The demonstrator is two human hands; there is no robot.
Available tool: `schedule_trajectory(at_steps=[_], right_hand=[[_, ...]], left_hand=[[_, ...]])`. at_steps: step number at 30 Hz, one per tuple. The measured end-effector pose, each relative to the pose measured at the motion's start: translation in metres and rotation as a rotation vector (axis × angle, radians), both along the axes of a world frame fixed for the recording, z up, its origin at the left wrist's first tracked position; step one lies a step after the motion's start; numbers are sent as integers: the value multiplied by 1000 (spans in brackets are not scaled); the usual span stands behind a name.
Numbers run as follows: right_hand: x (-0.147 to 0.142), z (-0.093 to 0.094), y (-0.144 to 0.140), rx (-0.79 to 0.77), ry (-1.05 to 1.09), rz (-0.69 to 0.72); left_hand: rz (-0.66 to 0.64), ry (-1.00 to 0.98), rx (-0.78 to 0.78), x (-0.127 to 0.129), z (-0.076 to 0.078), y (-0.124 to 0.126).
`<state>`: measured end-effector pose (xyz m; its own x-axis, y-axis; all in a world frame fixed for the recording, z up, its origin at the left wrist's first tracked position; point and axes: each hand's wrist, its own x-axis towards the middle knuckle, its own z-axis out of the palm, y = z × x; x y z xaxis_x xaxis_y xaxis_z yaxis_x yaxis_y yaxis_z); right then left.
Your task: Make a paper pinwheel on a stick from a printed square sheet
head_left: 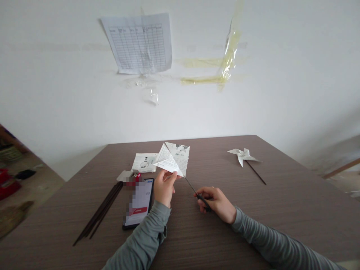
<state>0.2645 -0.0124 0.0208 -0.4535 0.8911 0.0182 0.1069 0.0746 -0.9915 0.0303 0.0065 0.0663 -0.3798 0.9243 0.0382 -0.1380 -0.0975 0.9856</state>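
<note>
My left hand (165, 186) pinches the lower edge of a printed paper square (180, 157), lifted above the table. A slit or crease runs diagonally across the sheet, and its left part tilts away from the right. My right hand (215, 202) is closed around the dark handles of scissors (204, 202). Their narrow blades point up and left, with the tips at the paper's bottom corner. Whether the blades are apart or together I cannot tell. Off to the right lies a finished paper pinwheel (244, 154) on a thin dark stick (256, 173).
Left of my hand rests a phone (142, 198), partly blurred. Beside it are several dark sticks (101, 210), a small red box (132, 180) and more printed paper squares (140, 163). The brown table (219, 240) meets a white wall bearing a taped sheet (140, 45).
</note>
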Motion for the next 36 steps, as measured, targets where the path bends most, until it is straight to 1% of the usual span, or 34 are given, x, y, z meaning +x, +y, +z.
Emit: schedule_trajectory(at_steps=[27, 31, 36], right_hand=[[1, 2, -2, -5, 6, 1], [1, 1, -1, -10, 13, 0], [2, -2, 1, -11, 7, 5]], left_hand=[[26, 10, 33, -1, -5, 2], [16, 27, 22, -2, -4, 2], [20, -4, 52, -2, -6, 2]])
